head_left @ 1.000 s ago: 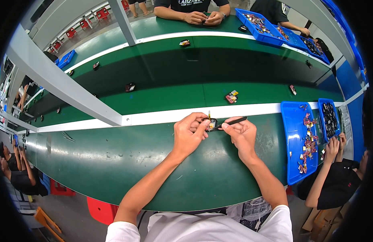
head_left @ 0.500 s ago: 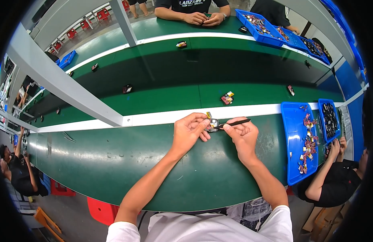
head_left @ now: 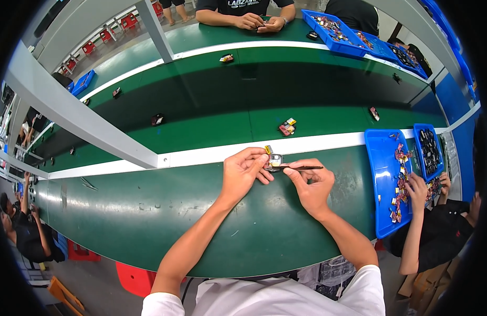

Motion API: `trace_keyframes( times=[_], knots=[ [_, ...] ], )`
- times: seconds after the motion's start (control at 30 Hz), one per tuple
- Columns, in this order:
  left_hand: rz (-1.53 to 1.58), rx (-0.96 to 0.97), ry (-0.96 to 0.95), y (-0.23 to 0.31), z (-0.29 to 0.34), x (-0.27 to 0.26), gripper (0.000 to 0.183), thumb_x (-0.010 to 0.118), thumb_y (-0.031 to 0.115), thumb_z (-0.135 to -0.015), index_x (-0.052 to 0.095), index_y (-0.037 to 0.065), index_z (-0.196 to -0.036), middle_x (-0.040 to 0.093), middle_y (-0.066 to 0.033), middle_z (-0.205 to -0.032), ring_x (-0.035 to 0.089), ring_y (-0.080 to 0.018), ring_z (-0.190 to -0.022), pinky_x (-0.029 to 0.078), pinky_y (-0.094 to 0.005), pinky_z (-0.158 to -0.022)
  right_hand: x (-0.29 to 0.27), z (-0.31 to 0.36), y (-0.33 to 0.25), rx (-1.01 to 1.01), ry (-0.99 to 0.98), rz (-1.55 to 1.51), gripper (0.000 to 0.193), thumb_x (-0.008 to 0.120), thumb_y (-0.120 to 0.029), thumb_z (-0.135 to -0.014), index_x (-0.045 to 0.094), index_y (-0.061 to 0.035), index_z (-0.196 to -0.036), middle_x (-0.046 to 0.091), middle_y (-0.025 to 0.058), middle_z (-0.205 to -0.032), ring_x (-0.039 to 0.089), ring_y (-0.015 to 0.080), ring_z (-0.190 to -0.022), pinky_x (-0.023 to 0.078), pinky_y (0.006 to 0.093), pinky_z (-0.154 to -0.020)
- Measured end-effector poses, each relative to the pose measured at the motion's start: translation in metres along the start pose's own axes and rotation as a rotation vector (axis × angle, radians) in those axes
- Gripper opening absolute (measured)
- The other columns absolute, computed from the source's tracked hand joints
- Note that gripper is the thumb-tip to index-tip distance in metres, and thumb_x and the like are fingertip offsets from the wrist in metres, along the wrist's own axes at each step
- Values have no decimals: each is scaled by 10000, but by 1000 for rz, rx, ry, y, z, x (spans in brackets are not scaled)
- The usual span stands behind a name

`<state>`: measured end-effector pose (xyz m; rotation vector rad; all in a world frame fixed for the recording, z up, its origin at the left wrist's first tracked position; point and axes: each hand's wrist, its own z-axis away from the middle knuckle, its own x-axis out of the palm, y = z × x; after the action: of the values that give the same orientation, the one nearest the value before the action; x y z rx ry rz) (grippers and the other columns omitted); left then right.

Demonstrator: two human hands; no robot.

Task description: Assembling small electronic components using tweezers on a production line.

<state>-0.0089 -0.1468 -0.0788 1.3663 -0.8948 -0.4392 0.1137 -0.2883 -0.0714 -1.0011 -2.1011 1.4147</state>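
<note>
My left hand (head_left: 240,171) pinches a small electronic part (head_left: 275,159) with a clear, roundish housing, just above the green bench. A yellow tab (head_left: 268,149) sticks up from it by the fingertips. My right hand (head_left: 314,189) is closed around slim black tweezers (head_left: 309,167), held nearly level. Their working end meets the lower edge of the part; exactly what they touch there is too small to make out. Both forearms rest over the green bench (head_left: 201,210).
On the right stand a blue tray (head_left: 378,174) of small wired parts and a smaller blue tray (head_left: 429,152) of black pieces. A co-worker's hand (head_left: 417,189) is over the larger one. Beyond a white rail (head_left: 212,158), a green conveyor (head_left: 201,126) carries scattered parts (head_left: 287,127). A grey post (head_left: 91,110) slants at left.
The parts on the conveyor have shifted left. The co-worker's hand at right has come over the larger blue tray. My tweezers have tilted flatter, while my left hand keeps its hold.
</note>
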Motion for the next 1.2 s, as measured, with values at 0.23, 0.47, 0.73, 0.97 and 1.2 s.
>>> trace_keyframes(
  times=[0.23, 0.47, 0.73, 0.97, 1.2],
  knots=[
    [-2, -6, 3, 1, 0, 8, 211, 610, 64, -997, 635, -107, -1118, 710, -171, -866, 717, -207, -643, 591, -276, -537, -5, -1, -4, -46, 2, 51, 96, 803, -9, -840, 736, -9, -909, 650, -35, -652, 372, -22, -469, 244, 191, -437],
    [17, -17, 11, -2, -3, 13, 221, 617, 68, -993, 629, -116, -1116, 709, -170, -857, 715, -210, -638, 590, -273, -540, -13, -4, -2, -131, -10, 140, 93, 804, -14, -836, 740, -15, -903, 653, -30, -628, 372, -19, -448, 250, 198, -432],
    [3, -13, -12, 0, -4, 21, 237, 656, 52, -969, 631, -115, -1136, 718, -166, -856, 721, -199, -672, 598, -278, -583, -21, -5, 0, 40, -2, -15, 116, 787, 11, -852, 707, 6, -935, 676, -17, -704, 412, -32, -509, 267, 169, -459],
    [-22, -34, 0, -2, -4, 28, 241, 663, 43, -963, 635, -116, -1141, 724, -168, -857, 725, -197, -688, 600, -281, -592, -27, -9, -2, 200, -8, -170, 123, 747, 56, -873, 675, 37, -972, 688, 11, -780, 447, -42, -569, 292, 157, -477],
    [6, -6, 3, -3, -8, 29, 230, 654, 34, -963, 635, -122, -1132, 718, -176, -857, 720, -203, -680, 605, -285, -589, -36, -10, -5, 99, -31, -63, 148, 768, 28, -860, 686, 11, -982, 684, -7, -768, 429, -37, -532, 283, 166, -470]
  ],
)
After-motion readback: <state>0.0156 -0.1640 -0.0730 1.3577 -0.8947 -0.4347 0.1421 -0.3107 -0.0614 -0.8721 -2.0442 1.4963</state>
